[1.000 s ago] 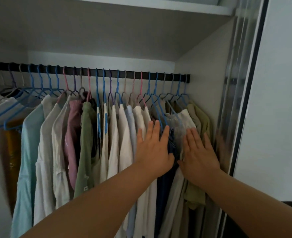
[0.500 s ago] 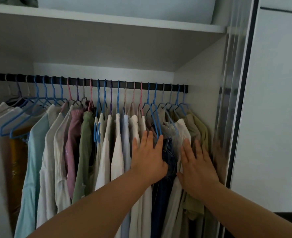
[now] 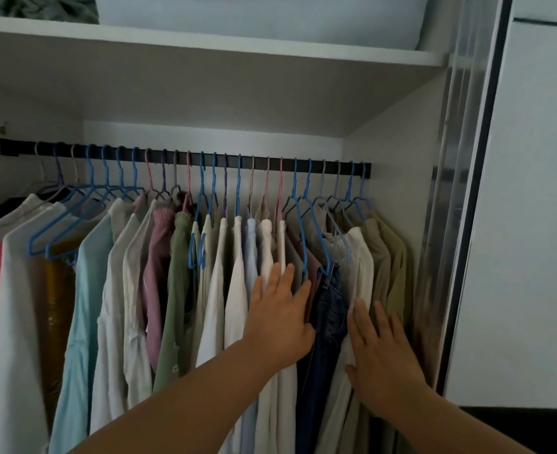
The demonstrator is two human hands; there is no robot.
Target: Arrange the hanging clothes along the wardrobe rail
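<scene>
A black wardrobe rail (image 3: 185,157) runs from left to right and carries several garments on blue, pink and purple hangers. My left hand (image 3: 278,317) lies flat and open against the white shirts (image 3: 238,290) right of centre. My right hand (image 3: 380,355) lies flat and open against a cream top (image 3: 364,267) and the olive garments (image 3: 396,273) at the right end. Dark blue jeans (image 3: 328,319) hang in the gap between my two hands. Neither hand grips anything.
A white shelf (image 3: 205,44) with folded bedding sits above the rail. The wardrobe's right wall (image 3: 388,152) and a sliding door frame (image 3: 460,224) close off the right end. Light blue, pink, green and yellow clothes fill the left half.
The view has tilted up, showing the shelf above. Both hands have slid down the clothes and spread a little apart, exposing more of the jeans.
</scene>
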